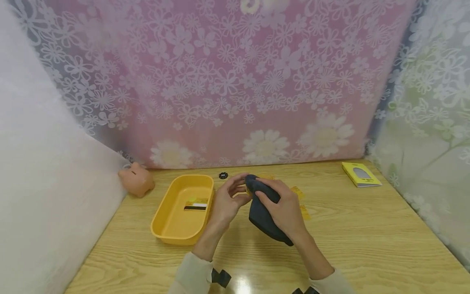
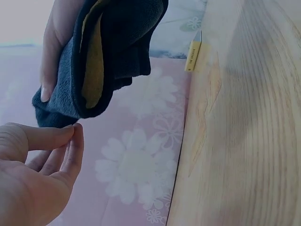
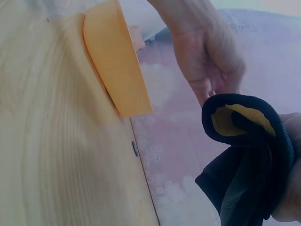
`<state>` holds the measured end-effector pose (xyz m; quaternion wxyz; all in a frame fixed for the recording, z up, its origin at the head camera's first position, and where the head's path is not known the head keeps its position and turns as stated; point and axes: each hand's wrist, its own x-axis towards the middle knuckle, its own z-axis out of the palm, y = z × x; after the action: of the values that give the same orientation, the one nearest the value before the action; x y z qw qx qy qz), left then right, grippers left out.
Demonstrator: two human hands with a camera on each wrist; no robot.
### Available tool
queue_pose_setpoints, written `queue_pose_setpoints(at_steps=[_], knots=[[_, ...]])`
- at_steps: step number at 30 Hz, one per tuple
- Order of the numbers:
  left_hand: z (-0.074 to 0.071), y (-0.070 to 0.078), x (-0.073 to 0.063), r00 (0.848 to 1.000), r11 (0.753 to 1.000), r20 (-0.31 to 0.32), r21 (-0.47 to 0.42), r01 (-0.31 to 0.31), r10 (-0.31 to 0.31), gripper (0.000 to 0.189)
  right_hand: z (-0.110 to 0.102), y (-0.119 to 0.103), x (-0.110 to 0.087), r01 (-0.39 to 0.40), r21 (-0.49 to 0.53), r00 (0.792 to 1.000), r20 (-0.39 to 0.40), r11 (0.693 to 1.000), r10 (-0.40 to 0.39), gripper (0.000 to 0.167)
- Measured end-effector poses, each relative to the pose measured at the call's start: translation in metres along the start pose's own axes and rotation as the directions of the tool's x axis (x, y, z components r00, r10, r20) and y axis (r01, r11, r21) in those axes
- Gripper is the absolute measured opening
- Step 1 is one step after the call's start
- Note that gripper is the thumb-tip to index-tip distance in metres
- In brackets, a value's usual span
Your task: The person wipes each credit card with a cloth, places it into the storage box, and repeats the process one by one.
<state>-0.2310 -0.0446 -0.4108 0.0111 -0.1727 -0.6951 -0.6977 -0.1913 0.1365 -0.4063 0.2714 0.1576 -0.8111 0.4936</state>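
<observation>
A dark navy cloth (image 1: pixel 265 214) hangs folded above the table, and yellow shows inside its fold (image 2: pixel 94 61). My right hand (image 1: pixel 282 204) grips it from the right, thumb and fingers pressed into the fabric. In the right wrist view the cloth (image 3: pixel 244 179) curls into a loop around its yellow inside, with a loose flap below. My left hand (image 1: pixel 227 200) is at its left end. Thumb and fingertips of that hand (image 2: pixel 37 174) meet right at the cloth's lower edge in the left wrist view. Yellowish, see-through cards (image 1: pixel 298 192) lie on the table behind the right hand.
A yellow tray (image 1: pixel 161 218) stands left of my left hand, holding a few cards (image 1: pixel 195 204). A piggy bank (image 1: pixel 136 179) is at the far left, a black round chip (image 1: pixel 223 175) behind the tray. A yellow booklet (image 1: pixel 360 174) lies far right. A flowered curtain (image 1: pixel 227 94) hangs behind.
</observation>
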Motion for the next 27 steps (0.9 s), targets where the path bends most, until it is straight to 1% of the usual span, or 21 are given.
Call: queue_pose_setpoints(at_steps=[3, 6, 10, 13, 18, 21, 24, 27], knots=[[0.001, -0.001, 0.0, 1.0, 1.0, -0.023, 0.003, 0.002, -0.002, 0.059, -0.006, 0.003, 0.003, -0.015, -0.019, 1.0, -0.026, 1.0, 0.015, 0.038], [0.001, -0.003, 0.001, 0.999, 1.0, -0.035, -0.015, -0.003, 0.002, 0.058, -0.013, 0.008, 0.006, -0.034, -0.034, 0.998, -0.056, 0.999, 0.032, 0.038], [0.001, -0.007, 0.002, 0.999, 0.999, -0.05, -0.04, -0.004, 0.002, 0.057, -0.023, 0.014, 0.008, -0.072, -0.053, 0.993, -0.095, 0.996, 0.067, 0.038], [0.0, -0.009, 0.004, 0.998, 0.999, -0.065, -0.039, -0.003, 0.0, 0.057, -0.03, 0.019, 0.01, -0.105, -0.073, 0.987, -0.127, 0.992, 0.095, 0.037], [-0.005, -0.013, 0.005, 0.998, 0.999, -0.058, -0.037, -0.002, 0.0, 0.056, -0.043, 0.028, 0.013, -0.157, -0.092, 0.976, -0.164, 0.983, 0.14, 0.037], [-0.009, -0.013, 0.003, 0.999, 1.0, -0.046, -0.018, 0.0, -0.001, 0.057, -0.047, 0.029, 0.015, -0.175, -0.08, 0.973, -0.167, 0.981, 0.16, 0.037], [-0.012, -0.013, 0.003, 0.999, 1.0, -0.034, 0.006, 0.005, -0.005, 0.056, -0.048, 0.025, 0.015, -0.165, -0.047, 0.975, -0.16, 0.985, 0.155, 0.037], [-0.013, -0.011, 0.003, 0.999, 1.0, -0.034, 0.012, 0.01, -0.01, 0.056, -0.043, 0.019, 0.014, -0.121, -0.008, 0.983, -0.14, 0.993, 0.119, 0.036]])
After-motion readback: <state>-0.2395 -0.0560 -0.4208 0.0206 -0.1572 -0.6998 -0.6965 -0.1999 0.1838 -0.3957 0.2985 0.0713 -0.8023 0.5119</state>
